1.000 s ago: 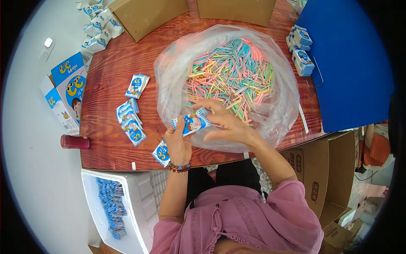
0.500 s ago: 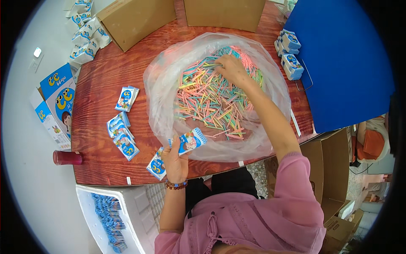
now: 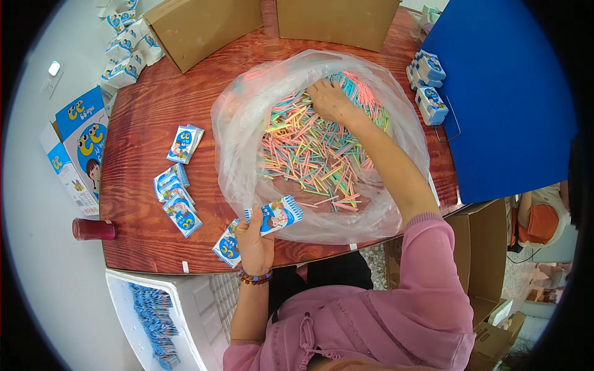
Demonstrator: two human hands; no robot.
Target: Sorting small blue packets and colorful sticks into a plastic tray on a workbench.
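Note:
A small blue-and-white packet [image 3: 281, 215] is pinched in my left hand [image 3: 255, 246], over the near rim of the plastic bag. Beside that hand, partly covered by it, more packets [image 3: 228, 248] lie on the table. My right hand [image 3: 334, 104] reaches into the wide-open clear plastic bag [image 3: 238, 127]. Its fingers are spread and bent down at the far side of a heap of thin pink, yellow, green and blue sticks [image 3: 315, 151]; the fingertips are partly hidden there. Further left lie a fanned group of packets [image 3: 176, 198] and a small stack of packets [image 3: 184, 143].
Cardboard boxes [image 3: 207, 28] stand along the far edge. Small cartons [image 3: 431, 105] are stacked beside a blue panel [image 3: 501, 99] at right. A red-lidded jar [image 3: 93, 229] is at the left edge, above a white foam box [image 3: 195, 309] holding many packets. An open carton [image 3: 486, 260] sits lower right.
My right hand has moved slightly left and its fingers have spread over the sticks at the heap's far side. My left hand keeps the packet in nearly the same place. The view has shifted slightly.

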